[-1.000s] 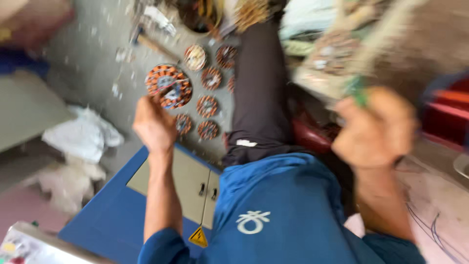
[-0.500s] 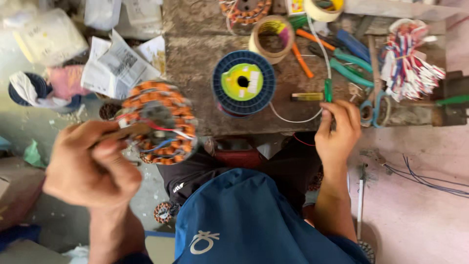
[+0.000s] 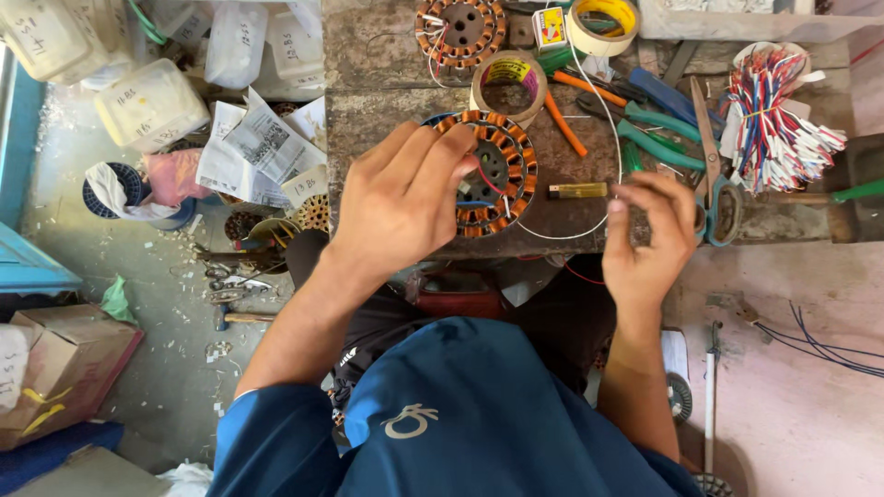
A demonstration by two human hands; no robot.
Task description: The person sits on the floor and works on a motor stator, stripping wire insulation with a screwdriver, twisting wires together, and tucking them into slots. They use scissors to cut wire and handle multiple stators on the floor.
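Note:
A round motor stator [image 3: 497, 175] with orange copper windings lies on the worn workbench [image 3: 387, 101]. My left hand [image 3: 405, 198] rests over its left side, fingers gripping its rim. My right hand [image 3: 649, 235] hovers to the right of it, fingertips pinched on a thin white wire [image 3: 589, 221] that loops back across the bench. A small yellow lighter [image 3: 578, 190] lies between the stator and my right hand.
A second stator [image 3: 460, 32], tape rolls [image 3: 505, 83], green-handled pliers [image 3: 658, 143], scissors [image 3: 714, 175] and a bundle of red, white and blue wires [image 3: 773, 120] crowd the bench. Plastic bags, papers and containers [image 3: 152, 101] lie at left; a cardboard box [image 3: 64, 368] sits on the floor.
My left hand has carried the stator from the bench's left edge onto the bench, over the blue spool. My right hand has shifted slightly and let go near the green-handled tool.

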